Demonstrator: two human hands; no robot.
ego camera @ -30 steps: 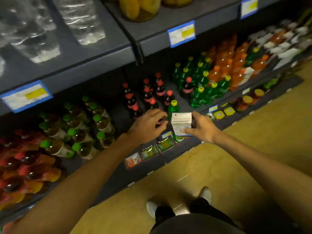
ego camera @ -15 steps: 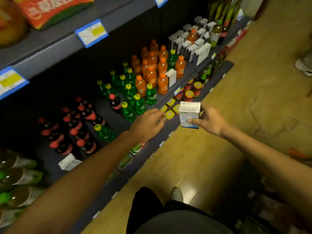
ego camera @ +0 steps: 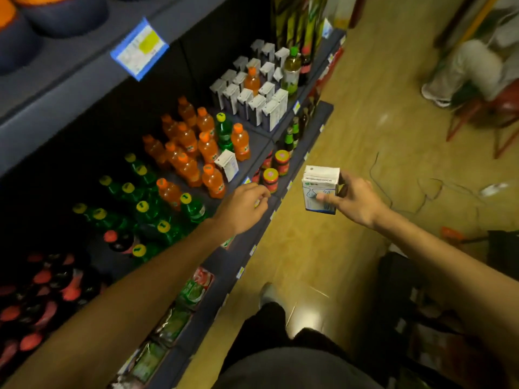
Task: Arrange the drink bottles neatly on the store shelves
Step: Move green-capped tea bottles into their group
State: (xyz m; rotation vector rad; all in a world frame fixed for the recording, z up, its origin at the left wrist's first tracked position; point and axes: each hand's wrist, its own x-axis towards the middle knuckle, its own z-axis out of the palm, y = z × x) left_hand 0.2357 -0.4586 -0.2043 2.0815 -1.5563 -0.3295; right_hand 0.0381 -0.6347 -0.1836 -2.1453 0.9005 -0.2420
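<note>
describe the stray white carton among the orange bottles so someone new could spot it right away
Look at the middle shelf, in the block of orange bottles between the green ones and the cartons. At its front edge sits the stray white carton. It is the only box among bottles, tilted, apart from the upright carton rows.

Right hand (ego camera: 355, 199) holds a white carton (ego camera: 321, 190) (upright) beside the shelf (ego camera: 259, 141) of orange bottles (ego camera: 196, 147).
</note>
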